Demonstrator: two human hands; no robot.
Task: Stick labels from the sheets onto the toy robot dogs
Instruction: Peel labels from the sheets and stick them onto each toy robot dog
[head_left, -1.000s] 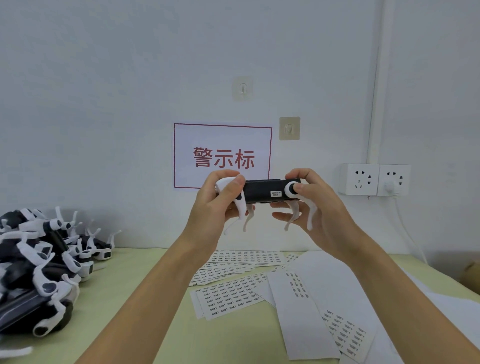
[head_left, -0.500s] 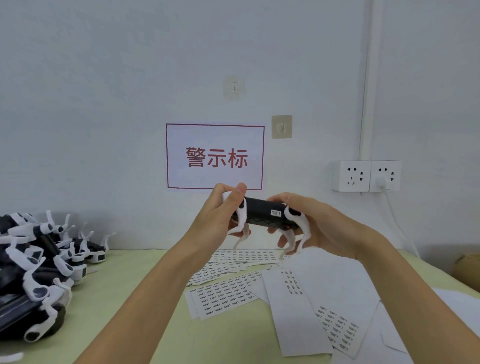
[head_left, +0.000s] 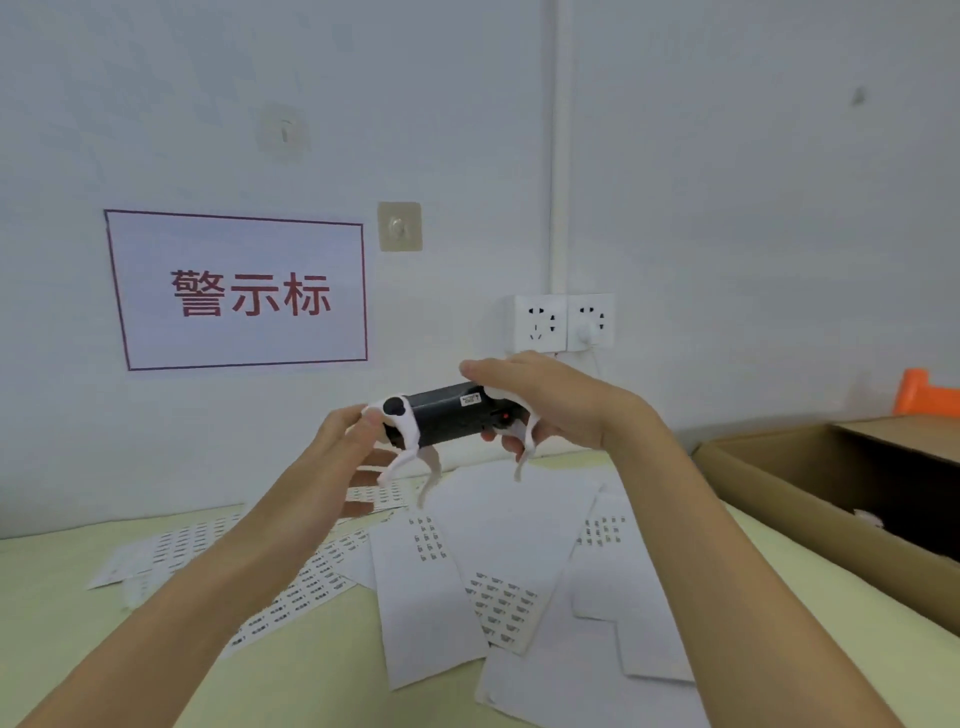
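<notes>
Black toy robot dog (head_left: 447, 418) — white legs, small label (head_left: 470, 399).

The pale green desk (head_left: 104, 613) is left bare at its left edge; its right edge is blocked by an open brown cardboard box (head_left: 810, 499).

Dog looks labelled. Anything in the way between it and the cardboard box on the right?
Nothing visible. The toy robot dog is held in the air by the left hand and right hand; the space toward the cardboard box looks open.

Wall sign (head_left: 236, 291) reads 警示标 — toy dog's label (head_left: 470, 399) illegible.
</notes>
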